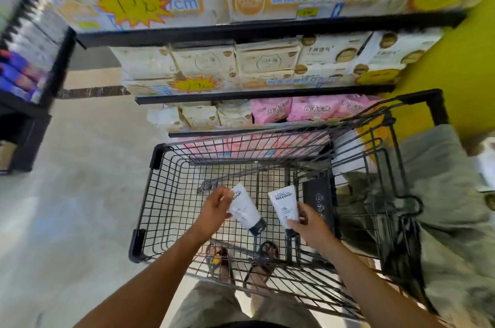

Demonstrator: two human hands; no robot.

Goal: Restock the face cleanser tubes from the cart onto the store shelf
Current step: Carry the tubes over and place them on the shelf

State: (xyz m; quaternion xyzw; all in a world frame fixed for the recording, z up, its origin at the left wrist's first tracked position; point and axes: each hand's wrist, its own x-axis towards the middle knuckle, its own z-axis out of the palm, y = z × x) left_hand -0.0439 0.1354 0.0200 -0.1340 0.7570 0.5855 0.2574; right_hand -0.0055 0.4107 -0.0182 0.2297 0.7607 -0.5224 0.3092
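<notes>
Two white dark-capped plastic tubes [245, 209] [284, 204] are gripped over the black wire cart [144, 207], one by the left hand [214, 209], one by the right hand [312, 223]. They should next be lifted to the black metal store shelf [267, 94] beyond the cart.

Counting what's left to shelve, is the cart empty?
Looks empty: only floor and feet show through the cart wire. The left hand holds the left tube, the right hand the right tube.

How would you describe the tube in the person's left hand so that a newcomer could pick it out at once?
Over the black wire cart, two hands hold white tubes. The left-hand tube, held by the left hand, leans with its dark cap fully showing, while the right hand partly covers the cap of the other tube, which stands nearly upright.
</notes>
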